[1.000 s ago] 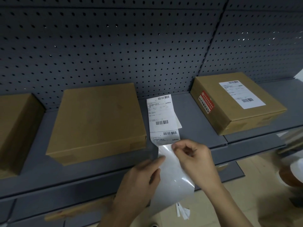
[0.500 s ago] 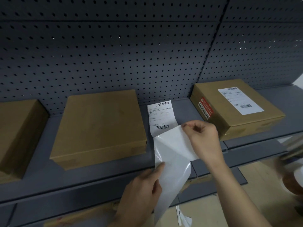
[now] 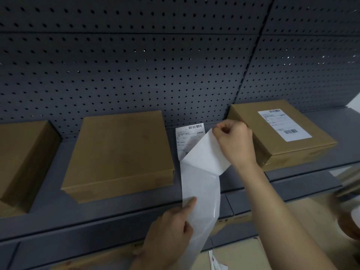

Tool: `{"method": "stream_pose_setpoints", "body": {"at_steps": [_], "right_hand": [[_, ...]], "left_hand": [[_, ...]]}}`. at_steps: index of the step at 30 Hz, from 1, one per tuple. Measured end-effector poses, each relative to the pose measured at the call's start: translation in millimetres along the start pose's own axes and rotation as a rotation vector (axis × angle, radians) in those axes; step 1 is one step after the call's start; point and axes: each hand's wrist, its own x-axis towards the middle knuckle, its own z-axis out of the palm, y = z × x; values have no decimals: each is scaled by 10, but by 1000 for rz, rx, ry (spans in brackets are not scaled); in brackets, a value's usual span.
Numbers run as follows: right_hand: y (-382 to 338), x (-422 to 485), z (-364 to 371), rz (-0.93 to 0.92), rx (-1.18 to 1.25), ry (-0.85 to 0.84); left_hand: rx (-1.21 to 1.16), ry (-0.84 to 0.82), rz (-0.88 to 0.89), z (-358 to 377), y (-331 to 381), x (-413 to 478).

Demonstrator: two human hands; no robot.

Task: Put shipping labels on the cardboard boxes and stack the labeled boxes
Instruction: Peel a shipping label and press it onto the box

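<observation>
A white shipping label point(image 3: 204, 154) lies on the grey shelf point(image 3: 58, 207) between two cardboard boxes, half peeled from its glossy backing strip point(image 3: 202, 201). My right hand point(image 3: 233, 141) pinches the label's corner, folded back over its printed part with the barcode. My left hand point(image 3: 171, 230) pinches the backing strip's lower part below the shelf edge. An unlabeled cardboard box point(image 3: 120, 152) lies left of the label. A box with a white label and a red sticker point(image 3: 280, 133) lies right of it.
A third plain box point(image 3: 21, 162) lies at the far left of the shelf. A dark pegboard wall point(image 3: 155, 65) backs the shelf. Below the shelf are brown cardboard point(image 3: 243, 256) and white paper scraps point(image 3: 216, 262). Blurred objects show at the right edge.
My right hand has moved up and back along the shelf, peeling more of the label off its backing. My left hand kept hold of the strip's lower part.
</observation>
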Motion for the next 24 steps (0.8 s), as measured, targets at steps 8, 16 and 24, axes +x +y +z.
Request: {"method": "stream_pose_setpoints", "body": {"at_steps": [8,16,24], "right_hand": [[-137,77,-52,-38,-3,49],[-361,105,-218,-99,51,174],[-646,33,-326,-178,108,249]], "left_hand": [[-4,-11,8,-16,27,84],[-13,-18,4,-32,70,84],[21,-19,25,-55,65,81]]}}
